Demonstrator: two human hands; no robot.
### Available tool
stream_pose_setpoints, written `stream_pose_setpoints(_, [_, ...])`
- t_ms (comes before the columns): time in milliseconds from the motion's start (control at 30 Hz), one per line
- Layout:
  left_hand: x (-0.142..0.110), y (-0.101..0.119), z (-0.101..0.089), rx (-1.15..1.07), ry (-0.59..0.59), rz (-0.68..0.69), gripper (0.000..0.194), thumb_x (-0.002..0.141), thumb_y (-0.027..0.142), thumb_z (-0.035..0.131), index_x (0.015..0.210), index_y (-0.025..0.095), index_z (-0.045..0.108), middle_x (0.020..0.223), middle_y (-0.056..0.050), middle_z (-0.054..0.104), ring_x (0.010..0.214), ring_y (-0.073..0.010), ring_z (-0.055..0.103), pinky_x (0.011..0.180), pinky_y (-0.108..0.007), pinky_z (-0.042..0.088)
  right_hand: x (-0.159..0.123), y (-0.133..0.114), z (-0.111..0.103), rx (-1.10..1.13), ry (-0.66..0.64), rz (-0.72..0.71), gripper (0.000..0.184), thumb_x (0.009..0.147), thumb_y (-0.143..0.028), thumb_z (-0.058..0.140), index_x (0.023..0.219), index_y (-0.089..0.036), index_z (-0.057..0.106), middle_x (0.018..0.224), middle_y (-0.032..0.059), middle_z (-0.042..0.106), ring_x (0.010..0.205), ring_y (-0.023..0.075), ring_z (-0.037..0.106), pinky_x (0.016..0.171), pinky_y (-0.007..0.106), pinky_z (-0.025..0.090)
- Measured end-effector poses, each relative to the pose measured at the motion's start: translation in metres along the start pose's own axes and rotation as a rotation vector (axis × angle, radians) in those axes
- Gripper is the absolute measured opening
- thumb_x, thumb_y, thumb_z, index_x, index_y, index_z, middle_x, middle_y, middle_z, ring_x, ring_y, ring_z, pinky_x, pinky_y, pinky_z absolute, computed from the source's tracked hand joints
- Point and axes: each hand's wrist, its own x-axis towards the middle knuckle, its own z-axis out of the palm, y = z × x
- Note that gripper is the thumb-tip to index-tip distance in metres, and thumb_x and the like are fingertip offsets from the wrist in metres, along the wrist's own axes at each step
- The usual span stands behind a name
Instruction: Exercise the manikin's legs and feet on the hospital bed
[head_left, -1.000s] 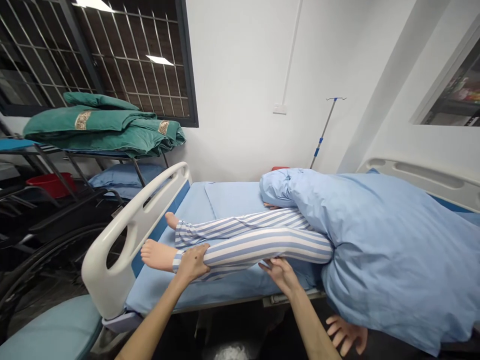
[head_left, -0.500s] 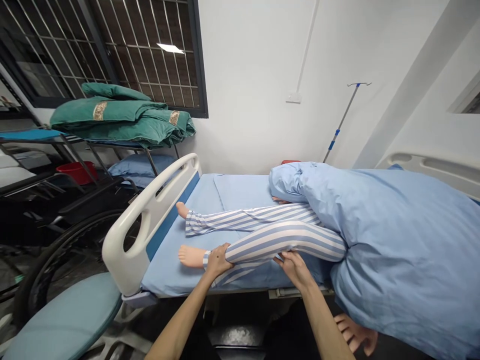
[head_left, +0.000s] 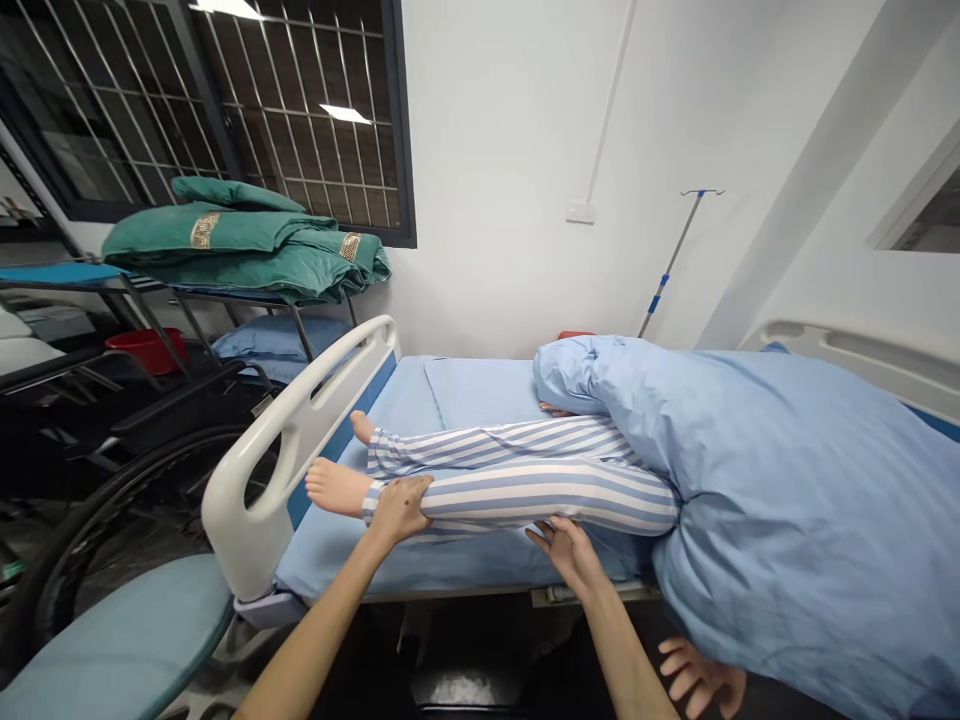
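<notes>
The left hand (head_left: 400,508) is gripping the low end of a training doll's leg (head_left: 547,497), just above the bare foot (head_left: 337,488), with its fingers curling over the striped pajama cloth. The right hand (head_left: 568,556) is staying open, with its fingers spread and touching the under side of the same leg, closer to the knee. The leg is lying right in front of the hands and is pointing left, toward the white bed end board (head_left: 300,425). The doll's other leg (head_left: 487,447) is lying just beyond it, on the blue bed sheet (head_left: 480,390). Past the right hand, a big blue quilt (head_left: 780,500) is covering the top of the doll. Below that quilt, to the right of the right hand, another hand (head_left: 697,678) is showing, but I cannot tell if it is the doll's or a helper's. The leg looks heavy and a bit stiff, and the soft cloth may slide on it. The smooth foot looks slippery too. It seems best to hold the leg near the ankle and under the knee, not by the loose cloth.
</notes>
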Motion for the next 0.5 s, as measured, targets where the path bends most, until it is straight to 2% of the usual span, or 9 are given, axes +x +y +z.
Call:
stream_pose_setpoints(167, [-0.011, -0.007, -0.049, 0.198, 0.016, 0.044, 0.046, 0.063, 0.016, 0.056, 0.109, 0.019, 0.057, 0.102, -0.009, 0.066, 0.098, -0.0284, 0.058, 0.083, -0.039, 0.038, 0.014, 0.029, -0.011, 0.027, 0.041, 0.069, 0.023, 0.05, -0.013, 0.079, 0.065, -0.022, 0.064, 0.08, 0.0, 0.07, 0.09, 0.0265, 0.063, 0.085, 0.045, 0.046])
stream_pose_setpoints(267, [-0.018, -0.001, -0.068, 0.314, 0.029, 0.071, 0.045, 0.065, 0.01, 0.051, 0.109, 0.018, 0.058, 0.097, -0.009, 0.066, 0.094, -0.0288, 0.058, 0.08, -0.04, 0.037, 0.024, 0.052, -0.022, 0.05, 0.046, 0.132, 0.021, 0.049, -0.013, 0.077, 0.064, -0.021, 0.063, 0.082, 0.0008, 0.07, 0.088, 0.0259, 0.064, 0.082, 0.042, 0.047])
stream_pose_setpoints(367, [-0.022, 0.004, -0.073, 0.369, 0.011, 0.092, 0.045, 0.066, 0.007, 0.049, 0.109, 0.017, 0.058, 0.097, -0.01, 0.066, 0.092, -0.0286, 0.058, 0.078, -0.04, 0.037, 0.029, 0.071, -0.033, 0.065, 0.033, 0.153, 0.018, 0.051, -0.012, 0.074, 0.064, -0.02, 0.064, 0.078, 0.0005, 0.07, 0.084, 0.0232, 0.064, 0.083, 0.04, 0.047])
stream_pose_setpoints(500, [-0.025, 0.0, -0.061, 0.344, -0.022, 0.077, 0.045, 0.067, 0.008, 0.05, 0.11, 0.018, 0.058, 0.098, -0.01, 0.066, 0.092, -0.0279, 0.057, 0.077, -0.04, 0.037, 0.029, 0.079, -0.04, 0.086, 0.006, 0.153, 0.017, 0.053, -0.01, 0.071, 0.065, -0.02, 0.065, 0.076, 0.0001, 0.069, 0.081, 0.0214, 0.064, 0.086, 0.041, 0.047])
